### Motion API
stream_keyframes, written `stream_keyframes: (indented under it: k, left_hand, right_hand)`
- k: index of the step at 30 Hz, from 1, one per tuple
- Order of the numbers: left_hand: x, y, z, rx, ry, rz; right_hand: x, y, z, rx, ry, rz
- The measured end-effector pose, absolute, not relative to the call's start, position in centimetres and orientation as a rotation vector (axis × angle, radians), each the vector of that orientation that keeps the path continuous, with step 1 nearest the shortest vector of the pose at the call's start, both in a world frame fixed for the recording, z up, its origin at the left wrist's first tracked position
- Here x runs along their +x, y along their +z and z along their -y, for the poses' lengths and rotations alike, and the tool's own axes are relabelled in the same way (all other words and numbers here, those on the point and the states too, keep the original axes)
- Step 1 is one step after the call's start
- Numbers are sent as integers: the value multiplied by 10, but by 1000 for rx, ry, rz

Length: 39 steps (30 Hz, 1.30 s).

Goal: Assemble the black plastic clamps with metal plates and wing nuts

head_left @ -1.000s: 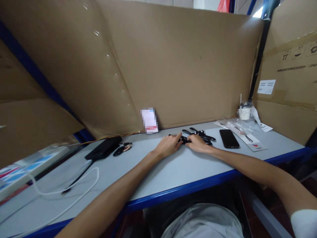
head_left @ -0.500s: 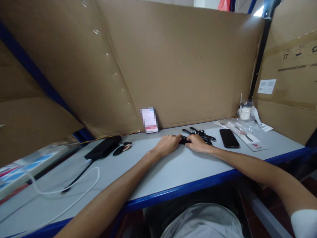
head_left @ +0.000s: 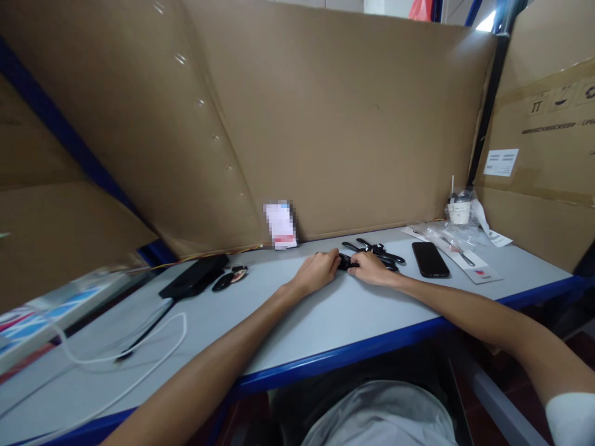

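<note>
Between my hands is a small, glossy black object (head_left: 345, 262), held low at the tabletop; its kind is hard to make out. My left hand (head_left: 318, 271) has its fingers closed on the left end of it. From the other side, my right hand (head_left: 370, 269) grips its right end, with the fingers bent and partly hidden. Just behind my right hand lie several slim black pieces (head_left: 394, 257) with rounded ends, crossing one another, with small shiny parts among them. My right hand covers some of these.
A black phone (head_left: 430, 259) lies right of my hands, beside a packaged metal tool (head_left: 460, 253) on card. A bagged cup (head_left: 460, 212) stands at the back right. Leftward are a black box (head_left: 195, 277), dark oval pieces (head_left: 223, 282) and a white cable (head_left: 183, 334). Cardboard (head_left: 348, 124) walls the back.
My left wrist and hand have shifted very slightly, and the left fingers are bent a little more over the black object. The right hand stays where it was.
</note>
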<state>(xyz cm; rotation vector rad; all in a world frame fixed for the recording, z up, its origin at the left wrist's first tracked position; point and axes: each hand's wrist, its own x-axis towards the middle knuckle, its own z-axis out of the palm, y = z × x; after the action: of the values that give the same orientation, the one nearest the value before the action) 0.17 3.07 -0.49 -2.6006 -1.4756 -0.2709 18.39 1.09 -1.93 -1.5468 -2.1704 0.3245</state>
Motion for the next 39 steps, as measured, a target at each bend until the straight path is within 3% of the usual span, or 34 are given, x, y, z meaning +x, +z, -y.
stream_keyframes:
  k: [14, 31, 39]
  left_hand:
    - [-7, 1, -30, -2672, -125, 1254]
    - [-2, -7, -39, -2678, -279, 1573]
    - [-6, -6, -35, -2678, -249, 1392]
  right_hand:
    - [183, -15, -7, -1571, 331, 2177]
    - [183, -17, -8, -1547, 357, 2166]
    - [183, -17, -9, -1540, 387, 2135]
